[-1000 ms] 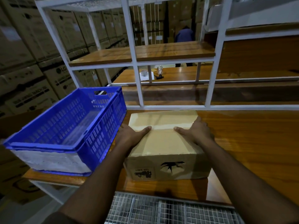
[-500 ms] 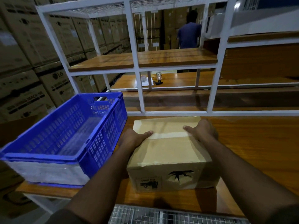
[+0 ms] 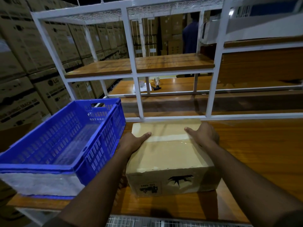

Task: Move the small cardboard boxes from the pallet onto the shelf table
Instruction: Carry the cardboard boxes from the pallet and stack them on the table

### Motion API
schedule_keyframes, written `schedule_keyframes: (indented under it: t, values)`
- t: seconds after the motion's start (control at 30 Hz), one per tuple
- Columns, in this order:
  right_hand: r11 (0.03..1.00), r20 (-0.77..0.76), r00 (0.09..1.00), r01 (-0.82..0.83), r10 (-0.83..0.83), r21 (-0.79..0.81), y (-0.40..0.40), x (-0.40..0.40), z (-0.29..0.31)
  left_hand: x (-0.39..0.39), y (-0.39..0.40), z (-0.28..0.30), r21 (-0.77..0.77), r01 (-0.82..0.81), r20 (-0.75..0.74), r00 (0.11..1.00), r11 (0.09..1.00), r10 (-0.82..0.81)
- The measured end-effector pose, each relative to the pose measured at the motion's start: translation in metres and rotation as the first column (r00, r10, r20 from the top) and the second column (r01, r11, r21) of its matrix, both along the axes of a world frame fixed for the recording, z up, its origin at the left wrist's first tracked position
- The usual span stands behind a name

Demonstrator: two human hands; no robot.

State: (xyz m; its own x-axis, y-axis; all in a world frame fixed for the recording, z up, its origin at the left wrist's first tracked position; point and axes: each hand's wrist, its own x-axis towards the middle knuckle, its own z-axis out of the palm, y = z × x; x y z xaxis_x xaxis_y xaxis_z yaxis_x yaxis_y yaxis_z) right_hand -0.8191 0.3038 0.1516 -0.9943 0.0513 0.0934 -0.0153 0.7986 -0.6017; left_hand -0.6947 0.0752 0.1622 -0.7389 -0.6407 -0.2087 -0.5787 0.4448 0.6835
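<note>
Both arms reach forward; the left hand (image 3: 132,141) and right hand (image 3: 203,135) clasp the cardboard box (image 3: 168,158) sides, thumbs on top. Their fingers curl behind the box, hidden.

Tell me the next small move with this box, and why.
Probably let go and draw both hands back. The box already sits flat on the table, its far edge near the white frame, with the left hand and right hand gripping its sides.

Blue crate (image 3: 68,138) crowds the box's (image 3: 168,154) left; tabletop (image 3: 255,154) rightward lies open (white frame (image 3: 139,95) blocks behind).
</note>
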Motion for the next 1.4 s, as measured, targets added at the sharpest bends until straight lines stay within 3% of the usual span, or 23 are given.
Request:
schedule_keyframes:
  t: [0.13,0.27,0.43,0.67,0.8,0.93,1.07,1.2,1.4]
  values:
    - [0.991,-0.130,0.992,-0.013,-0.005,-0.137,0.003,0.002,0.015,0.005,0.006,0.016,-0.029,-0.030,-0.218,0.976,0.999,0.023]
    - [0.932,-0.285,0.949,0.025,-0.135,-0.361,0.003,0.010,0.029,0.007,0.010,0.027,-0.023,-0.132,-0.474,0.874,0.991,0.106]
    - [0.857,-0.299,0.922,0.063,-0.247,-0.512,0.009,0.025,0.028,0.015,0.023,0.025,0.047,-0.275,-0.576,0.778,0.960,0.251]
    - [0.873,-0.254,0.944,0.065,-0.211,-0.484,0.016,0.034,0.019,0.025,0.017,0.020,0.082,-0.240,-0.561,0.791,0.967,0.244]
    - [0.888,-0.198,0.971,0.032,-0.137,-0.458,0.018,0.031,0.028,0.030,0.006,0.028,0.066,-0.141,-0.482,0.862,0.988,0.155]
    - [0.984,-0.108,0.993,-0.057,0.039,-0.171,0.021,0.016,0.048,0.022,-0.012,0.050,0.040,0.022,-0.274,0.962,0.999,-0.010]
    - [0.988,0.051,0.989,-0.142,0.139,0.060,0.014,-0.002,0.067,0.004,-0.011,0.065,0.081,0.047,-0.133,0.991,0.996,-0.036]
    - [0.987,0.103,0.985,-0.144,0.136,0.076,0.012,-0.008,0.067,0.000,-0.008,0.061,0.153,0.031,-0.124,0.992,0.988,-0.012]
    - [0.989,0.064,0.990,-0.131,0.127,0.073,0.010,-0.005,0.067,0.004,-0.007,0.060,0.112,0.028,-0.131,0.991,0.993,-0.013]
